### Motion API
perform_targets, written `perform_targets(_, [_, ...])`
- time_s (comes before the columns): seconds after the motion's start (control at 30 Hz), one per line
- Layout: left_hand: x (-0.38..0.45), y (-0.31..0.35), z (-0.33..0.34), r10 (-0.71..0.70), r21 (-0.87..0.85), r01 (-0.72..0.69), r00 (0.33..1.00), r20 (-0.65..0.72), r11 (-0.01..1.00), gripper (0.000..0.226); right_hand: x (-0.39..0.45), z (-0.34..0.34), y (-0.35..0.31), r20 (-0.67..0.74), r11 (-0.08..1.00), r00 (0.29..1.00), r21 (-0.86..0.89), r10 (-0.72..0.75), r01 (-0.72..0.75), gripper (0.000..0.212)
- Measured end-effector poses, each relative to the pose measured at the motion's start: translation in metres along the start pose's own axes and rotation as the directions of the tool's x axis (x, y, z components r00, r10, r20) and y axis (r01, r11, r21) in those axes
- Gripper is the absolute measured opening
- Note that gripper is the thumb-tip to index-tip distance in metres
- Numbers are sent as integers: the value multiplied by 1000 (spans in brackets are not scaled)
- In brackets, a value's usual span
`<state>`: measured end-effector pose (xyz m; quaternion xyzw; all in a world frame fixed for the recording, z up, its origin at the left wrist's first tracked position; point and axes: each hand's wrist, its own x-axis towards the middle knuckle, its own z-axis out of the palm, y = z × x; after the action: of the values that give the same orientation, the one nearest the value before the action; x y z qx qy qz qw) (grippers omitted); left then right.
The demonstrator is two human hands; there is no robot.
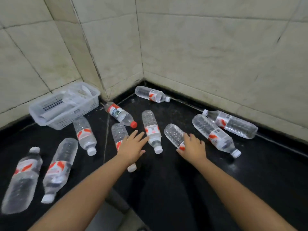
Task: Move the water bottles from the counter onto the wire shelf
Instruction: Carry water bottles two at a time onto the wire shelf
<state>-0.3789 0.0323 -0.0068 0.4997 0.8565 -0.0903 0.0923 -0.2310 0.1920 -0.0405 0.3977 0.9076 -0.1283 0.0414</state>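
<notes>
Ten water bottles (151, 129) lie on their sides, scattered across the black desk (250, 172) in a tiled corner. A white basket (66, 105) sits at the far left against the wall. The left hand (131, 147), fingers spread and released, rests over one bottle (118, 132) near the middle. The right hand (193, 147) lies flat on the label end of another (174, 134) just to the right, fingers not closed round it. One far bottle has a red cap (133, 124).
</notes>
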Motion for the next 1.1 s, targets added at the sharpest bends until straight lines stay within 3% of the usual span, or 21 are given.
perform_targets(0.13, [73, -24, -5, 256, 112, -259, 966, 41, 959, 70, 32, -5, -22, 125, 979, 974, -109, 187, -174, 78])
perform_targets(0.23, [119, -30, -13, 399, 191, -413, 910, 110, 890, 66, 42, -7, -22, 192, 966, 952, -149, 237, -210, 76])
perform_targets(0.33, [163, -33, -25, 529, 359, -609, 793, 304, 707, 69, 27, -14, -5, 294, 973, 941, -201, 168, -111, 72])
perform_targets(0.43, [186, -28, -36, 606, 334, -751, 658, 448, 569, 67, -10, -15, 21, 412, 951, 909, -298, 54, 79, 59])
perform_targets(0.5, [190, -23, -38, 657, 225, -787, 607, 446, 575, 58, -37, -14, 41, 436, 974, 900, -207, 6, 93, 51])
perform_targets(0.57, [188, -18, -33, 711, 105, -801, 576, 404, 589, 49, -59, -17, 53, 388, 996, 922, 78, 2, -35, 39])
perform_targets(0.6, [187, -14, -28, 737, 61, -806, 566, 369, 589, 46, -68, -18, 55, 315, 969, 946, 199, 78, -146, 32])
perform_targets(0.67, [179, -1, -20, 762, 21, -803, 573, 301, 595, 50, -80, -12, 55, 36, 887, 949, 346, 312, -305, 19])
perform_targets(0.73, [168, 16, -13, 750, 10, -774, 617, 237, 634, 64, -81, 2, 49, -194, 796, 809, 408, 554, -447, 32])
perform_targets(0.77, [162, 24, -9, 736, 12, -754, 644, 209, 656, 72, -79, 8, 43, -197, 699, 706, 463, 680, -545, 41])
perform_targets(0.83, [151, 39, 0, 707, 29, -717, 692, 148, 696, 74, -71, 12, 35, -47, 445, 510, 564, 859, -696, 65])
perform_targets(0.9, [144, 48, 8, 691, 40, -696, 718, 89, 717, 69, -62, 14, 32, 102, 247, 372, 583, 923, -774, 73])
perform_targets(0.93, [142, 50, 11, 690, 50, -694, 720, 68, 719, 66, -59, 14, 29, 142, 205, 332, 548, 933, -811, 73])
perform_targets(1.0, [139, 52, 15, 686, 73, -688, 726, 48, 722, 63, -53, 14, 17, 128, 258, 342, 431, 931, -865, 72])
perform_targets(1.1, [138, 52, 17, 677, 79, -677, 735, 30, 732, 62, -48, 16, -5, -4, 474, 509, 368, 861, -800, 56])
